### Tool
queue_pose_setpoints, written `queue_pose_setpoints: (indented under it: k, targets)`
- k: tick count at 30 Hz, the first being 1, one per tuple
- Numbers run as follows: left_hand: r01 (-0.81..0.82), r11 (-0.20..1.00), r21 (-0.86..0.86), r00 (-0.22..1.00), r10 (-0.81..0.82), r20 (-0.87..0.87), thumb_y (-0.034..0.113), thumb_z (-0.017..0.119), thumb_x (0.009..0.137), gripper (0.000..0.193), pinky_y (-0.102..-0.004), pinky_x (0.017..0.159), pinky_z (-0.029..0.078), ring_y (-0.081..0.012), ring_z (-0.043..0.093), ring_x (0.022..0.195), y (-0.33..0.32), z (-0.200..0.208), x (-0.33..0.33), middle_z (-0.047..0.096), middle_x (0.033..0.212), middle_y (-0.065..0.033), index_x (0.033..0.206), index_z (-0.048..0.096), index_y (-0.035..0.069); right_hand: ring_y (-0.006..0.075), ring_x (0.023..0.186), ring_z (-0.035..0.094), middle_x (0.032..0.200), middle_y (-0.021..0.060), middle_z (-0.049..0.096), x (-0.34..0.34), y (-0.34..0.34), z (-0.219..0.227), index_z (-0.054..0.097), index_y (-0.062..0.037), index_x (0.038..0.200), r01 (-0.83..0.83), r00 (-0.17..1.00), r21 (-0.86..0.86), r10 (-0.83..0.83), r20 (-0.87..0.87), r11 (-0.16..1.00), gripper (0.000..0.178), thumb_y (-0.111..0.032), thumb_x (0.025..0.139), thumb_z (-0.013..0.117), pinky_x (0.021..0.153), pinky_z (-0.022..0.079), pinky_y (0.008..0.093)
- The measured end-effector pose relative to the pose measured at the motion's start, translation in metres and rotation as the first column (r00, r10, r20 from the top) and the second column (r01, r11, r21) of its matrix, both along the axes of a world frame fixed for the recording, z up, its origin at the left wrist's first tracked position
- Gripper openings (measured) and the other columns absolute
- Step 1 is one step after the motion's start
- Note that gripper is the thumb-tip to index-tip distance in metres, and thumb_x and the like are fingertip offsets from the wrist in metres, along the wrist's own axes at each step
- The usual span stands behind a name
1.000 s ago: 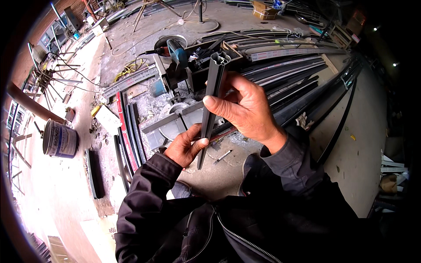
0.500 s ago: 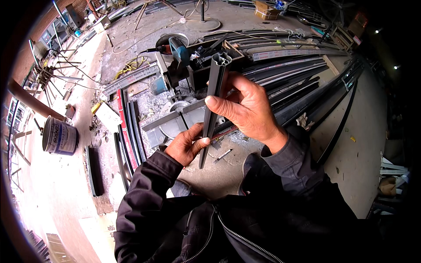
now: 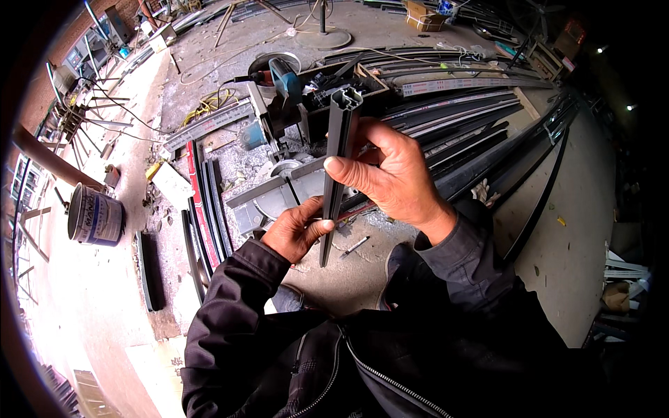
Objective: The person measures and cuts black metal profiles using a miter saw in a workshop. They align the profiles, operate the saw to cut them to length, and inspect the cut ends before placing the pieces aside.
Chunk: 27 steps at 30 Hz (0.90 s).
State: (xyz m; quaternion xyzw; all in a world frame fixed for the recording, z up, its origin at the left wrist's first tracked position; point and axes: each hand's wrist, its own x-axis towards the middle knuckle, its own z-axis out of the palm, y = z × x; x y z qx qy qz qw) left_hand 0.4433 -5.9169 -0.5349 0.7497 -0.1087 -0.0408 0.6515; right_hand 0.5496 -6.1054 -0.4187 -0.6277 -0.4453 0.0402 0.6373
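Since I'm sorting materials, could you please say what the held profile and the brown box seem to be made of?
The held profile looks like dark satin metal, given its crisp edges and hollow end, though plastic is possible. The brown box looks like matte cardboard, given its flaps.

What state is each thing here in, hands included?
Dark profile: held up, hollow end showing
Left hand: pinching its lower part
Right hand: gripping its upper part
Saw: on the floor; can't tell whether running
Bucket: standing upright
Pen: lying on the floor
Yellow cord: loosely bunched
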Motion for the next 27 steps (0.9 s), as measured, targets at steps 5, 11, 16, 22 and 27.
queue_pose_setpoints:
  k: [5,11,16,22,27]
  targets:
    - [0.003,1.000,-0.019,1.000,-0.003,-0.014,0.028,0.068,0.102,0.049,-0.0316,0.096,0.050,-0.0125,0.060,0.104,0.001,-0.010,0.001,0.068,0.109,-0.0085,0.142,0.054,0.002,0.0060,0.082,0.062,0.092,-0.0020,0.064,0.001,-0.001,-0.002,0.067,-0.0020,0.113,0.011,1.000,-0.030,-0.011,0.009,0.999,0.029,-0.019,0.094,0.079,0.074,0.055,0.0219]
    - [0.003,1.000,0.012,1.000,-0.003,0.014,0.027,0.067,0.102,0.047,-0.0329,0.093,0.051,-0.0131,0.061,0.101,0.003,-0.012,0.001,0.070,0.107,-0.0095,0.140,0.055,0.002,0.0057,0.081,0.063,0.092,-0.0015,0.065,-0.001,0.000,-0.002,0.067,-0.0021,0.112,0.001,1.000,-0.044,-0.001,-0.009,0.999,0.028,-0.020,0.094,0.079,0.071,0.054,0.0216]
    - [-0.004,1.000,0.007,1.000,0.004,0.013,0.026,0.067,0.102,0.046,-0.0330,0.092,0.052,-0.0134,0.062,0.100,0.002,-0.009,0.001,0.070,0.106,-0.0100,0.140,0.055,0.003,0.0055,0.080,0.063,0.092,-0.0011,0.066,-0.001,0.000,-0.001,0.067,-0.0019,0.111,-0.007,1.000,-0.037,0.006,-0.022,0.999,0.028,-0.020,0.094,0.080,0.070,0.054,0.0212]
    - [0.009,1.000,0.021,0.999,-0.008,-0.050,0.024,0.067,0.102,0.045,-0.0323,0.095,0.050,-0.0132,0.060,0.104,0.005,-0.009,0.002,0.069,0.110,-0.0082,0.141,0.055,0.003,0.0058,0.081,0.063,0.093,-0.0011,0.066,0.001,0.000,0.000,0.067,-0.0018,0.110,-0.018,0.999,-0.035,0.017,-0.035,0.999,0.027,-0.019,0.094,0.080,0.071,0.055,0.0212]
    - [0.032,0.998,0.063,0.999,-0.030,-0.041,0.021,0.065,0.104,0.044,-0.0311,0.100,0.048,-0.0124,0.058,0.112,0.006,-0.005,0.002,0.065,0.118,-0.0039,0.142,0.054,0.003,0.0059,0.083,0.063,0.094,-0.0009,0.065,0.002,-0.001,0.000,0.067,-0.0018,0.110,-0.010,1.000,-0.066,0.009,-0.024,0.998,0.027,-0.019,0.094,0.079,0.073,0.055,0.0214]
